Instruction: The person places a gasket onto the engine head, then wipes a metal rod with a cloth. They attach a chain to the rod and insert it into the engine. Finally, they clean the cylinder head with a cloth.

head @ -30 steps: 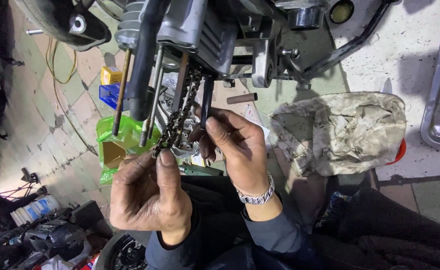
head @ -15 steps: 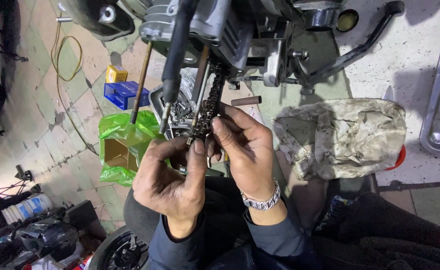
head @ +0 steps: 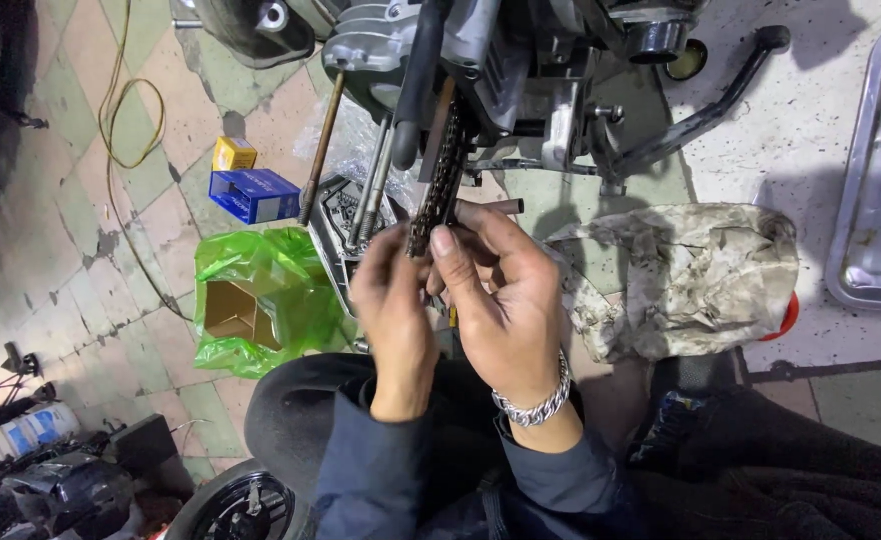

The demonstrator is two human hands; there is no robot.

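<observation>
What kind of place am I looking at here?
Most likely a motorcycle repair shop, worked at floor level: both hands, left hand and right hand, hold a drive chain under an engine, with a greasy rag and metal tray nearby.

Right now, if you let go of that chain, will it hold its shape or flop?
The chain would likely flop: it is linked and hangs from the engine. Probably heavy, being metal. It looks dark and greasy, so possibly slippery between left hand and right hand.

Engine (head: 501,50) at top centre, chain (head: 439,180) hanging below into both hands at mid-frame. Plastic bag (head: 261,295) with cardboard box (head: 233,310) inside at centre left, two small boxes (head: 246,185) above. Rag (head: 681,275) at centre right, metal tray (head: 871,170) at right edge.
</observation>
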